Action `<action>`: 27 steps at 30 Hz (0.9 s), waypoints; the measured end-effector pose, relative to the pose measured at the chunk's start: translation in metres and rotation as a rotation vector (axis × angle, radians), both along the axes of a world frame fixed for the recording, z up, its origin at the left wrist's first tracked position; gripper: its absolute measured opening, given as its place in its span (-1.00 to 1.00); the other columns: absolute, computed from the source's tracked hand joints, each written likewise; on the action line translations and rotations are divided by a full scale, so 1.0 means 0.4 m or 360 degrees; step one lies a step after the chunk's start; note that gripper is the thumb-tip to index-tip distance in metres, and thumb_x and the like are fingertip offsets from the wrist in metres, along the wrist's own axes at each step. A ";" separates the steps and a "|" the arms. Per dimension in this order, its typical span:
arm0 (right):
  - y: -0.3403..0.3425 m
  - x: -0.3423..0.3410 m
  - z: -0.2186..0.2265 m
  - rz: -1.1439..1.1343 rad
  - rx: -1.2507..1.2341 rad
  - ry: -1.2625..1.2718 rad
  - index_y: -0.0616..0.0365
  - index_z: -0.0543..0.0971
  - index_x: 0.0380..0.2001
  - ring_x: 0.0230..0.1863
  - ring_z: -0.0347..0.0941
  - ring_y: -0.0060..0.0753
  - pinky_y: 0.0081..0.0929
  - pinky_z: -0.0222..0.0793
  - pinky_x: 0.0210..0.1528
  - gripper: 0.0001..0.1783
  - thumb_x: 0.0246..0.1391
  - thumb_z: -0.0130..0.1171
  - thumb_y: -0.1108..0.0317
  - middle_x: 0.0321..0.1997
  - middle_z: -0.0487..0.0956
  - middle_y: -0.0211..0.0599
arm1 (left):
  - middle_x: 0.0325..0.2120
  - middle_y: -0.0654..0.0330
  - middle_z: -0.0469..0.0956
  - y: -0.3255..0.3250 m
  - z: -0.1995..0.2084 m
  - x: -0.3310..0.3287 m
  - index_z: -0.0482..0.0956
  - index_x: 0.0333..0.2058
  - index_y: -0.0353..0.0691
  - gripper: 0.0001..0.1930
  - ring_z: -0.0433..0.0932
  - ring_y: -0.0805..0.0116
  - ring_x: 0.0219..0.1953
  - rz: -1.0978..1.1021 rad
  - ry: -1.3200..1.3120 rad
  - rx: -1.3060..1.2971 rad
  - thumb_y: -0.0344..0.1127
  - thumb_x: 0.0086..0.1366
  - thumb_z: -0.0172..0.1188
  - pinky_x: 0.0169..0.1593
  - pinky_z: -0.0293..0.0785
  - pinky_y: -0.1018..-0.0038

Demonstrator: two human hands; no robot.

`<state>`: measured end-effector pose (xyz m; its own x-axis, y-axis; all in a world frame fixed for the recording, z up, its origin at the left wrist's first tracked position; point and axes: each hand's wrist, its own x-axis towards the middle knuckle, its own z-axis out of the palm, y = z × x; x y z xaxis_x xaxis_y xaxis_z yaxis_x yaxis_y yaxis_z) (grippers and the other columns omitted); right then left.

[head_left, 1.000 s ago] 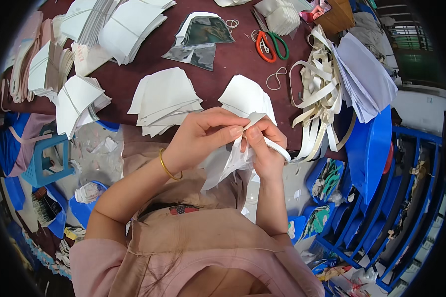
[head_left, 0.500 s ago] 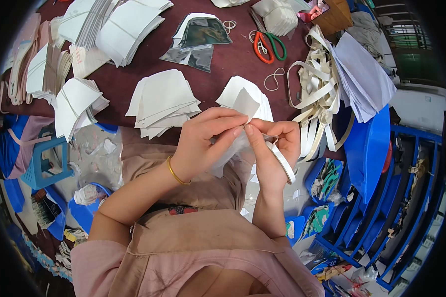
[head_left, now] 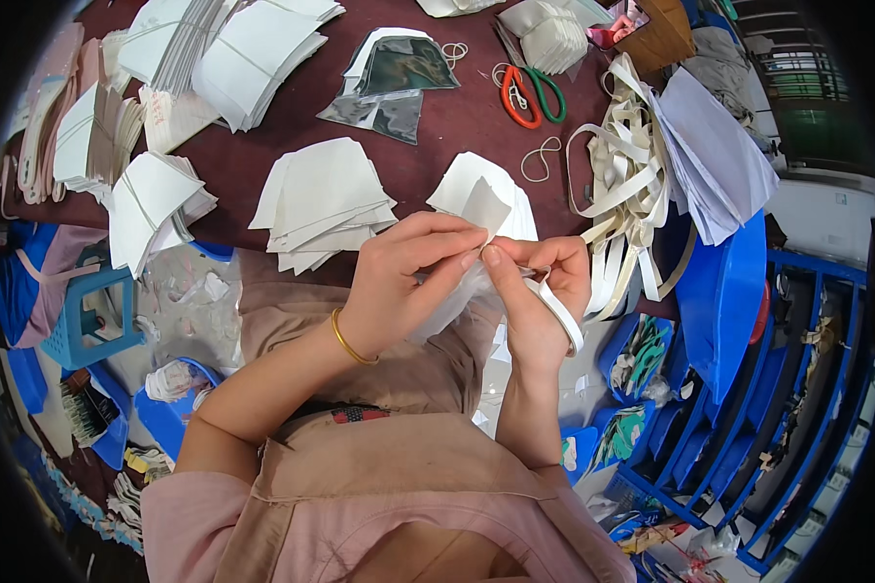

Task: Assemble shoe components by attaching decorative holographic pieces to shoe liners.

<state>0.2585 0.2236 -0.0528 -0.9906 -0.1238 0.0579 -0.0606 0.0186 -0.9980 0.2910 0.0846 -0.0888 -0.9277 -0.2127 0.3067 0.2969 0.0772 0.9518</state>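
Note:
Both hands meet above my lap at the table's near edge, fingertips almost touching. My left hand (head_left: 413,267) pinches the lower edge of a small pale cut piece (head_left: 485,206), whose upper part stands up past my fingers. My right hand (head_left: 544,291) is closed, thumb against fingers, on a white strip (head_left: 560,316) that curls out behind the thumb. Where strip and piece meet, the fingers hide them. Thin whitish sheet material (head_left: 447,309) hangs below my hands. Just beyond lies a stack of white cut pieces (head_left: 462,175); a second stack (head_left: 326,199) sits to its left.
Red- and green-handled scissors (head_left: 533,94), rubber bands (head_left: 541,158) and dark pieces in clear plastic (head_left: 399,73) lie on the maroon table (head_left: 233,185). Tangled white strips (head_left: 622,185) hang over its right edge, beside a blue bin (head_left: 719,301). Tied bundles (head_left: 258,63) crowd the far left.
My hands keep the same pinch at nearly the same spot. The whole view has shifted by a few pixels; nothing was taken up or let go.

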 end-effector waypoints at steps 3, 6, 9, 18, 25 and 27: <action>-0.001 -0.001 -0.001 -0.0004 0.0033 0.0011 0.15 0.27 -0.43 -0.28 0.50 -0.58 -0.63 0.42 -0.19 -0.67 -0.05 0.24 0.67 -0.35 0.60 -0.15 | -0.29 0.15 0.57 -0.001 0.001 0.002 0.62 -0.23 -0.30 -0.80 0.56 0.41 -0.40 -0.0005 -0.0009 -0.0030 -0.55 0.12 0.20 -0.35 0.47 0.57; -0.004 0.000 0.001 -0.0005 0.0043 0.0005 0.16 0.28 -0.42 -0.28 0.49 -0.58 -0.64 0.42 -0.19 -0.67 -0.05 0.24 0.67 -0.36 0.60 -0.16 | -0.28 0.15 0.57 0.001 -0.007 0.001 0.62 -0.23 -0.30 -0.79 0.56 0.41 -0.39 -0.0004 -0.0006 0.0013 -0.55 0.12 0.20 -0.35 0.47 0.57; -0.004 0.001 0.000 -0.0009 0.0020 -0.0010 0.16 0.28 -0.42 -0.27 0.49 -0.59 -0.64 0.42 -0.20 -0.68 -0.05 0.24 0.67 -0.36 0.60 -0.16 | -0.28 0.15 0.57 0.002 -0.009 0.000 0.62 -0.22 -0.30 -0.79 0.56 0.40 -0.39 -0.0012 -0.0013 0.0067 -0.55 0.12 0.20 -0.34 0.47 0.57; 0.005 -0.004 -0.019 0.0007 0.0023 0.0019 0.15 0.27 -0.43 -0.29 0.48 -0.60 -0.65 0.40 -0.22 -0.68 -0.05 0.23 0.67 -0.34 0.60 -0.16 | -0.29 0.16 0.57 0.007 -0.005 0.002 0.62 -0.22 -0.30 -0.79 0.55 0.41 -0.39 0.0032 -0.0007 -0.0081 -0.54 0.12 0.21 -0.35 0.47 0.57; 0.000 -0.009 -0.013 0.0039 -0.0227 -0.0143 0.16 0.26 -0.42 -0.32 0.47 -0.62 -0.66 0.39 -0.23 -0.68 -0.04 0.20 0.70 -0.31 0.61 -0.11 | -0.29 0.16 0.56 0.005 -0.017 -0.005 0.63 -0.20 -0.28 -0.79 0.53 0.52 -0.42 -0.0060 -0.0181 0.0314 -0.50 0.16 0.20 -0.35 0.45 0.61; 0.000 -0.009 -0.013 0.0031 -0.0179 -0.0112 0.16 0.27 -0.41 -0.33 0.47 -0.63 -0.67 0.39 -0.24 -0.68 -0.04 0.21 0.70 -0.32 0.61 -0.12 | -0.28 0.17 0.56 0.002 -0.013 -0.003 0.63 -0.20 -0.29 -0.79 0.53 0.51 -0.41 -0.0056 -0.0181 0.0254 -0.51 0.15 0.20 -0.35 0.46 0.61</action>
